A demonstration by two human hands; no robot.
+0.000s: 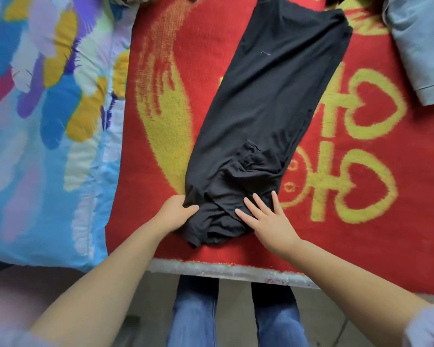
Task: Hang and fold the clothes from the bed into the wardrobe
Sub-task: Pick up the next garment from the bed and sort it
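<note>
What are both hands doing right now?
Left hand: gripping the near edge of the black garment.
Right hand: open, fingers straight, pressing flat on the same garment.

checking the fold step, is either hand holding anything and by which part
The left hand grips the black garment at its bunched near-left corner. The right hand holds nothing; it lies flat on the garment's near end, fingers straight.
</note>
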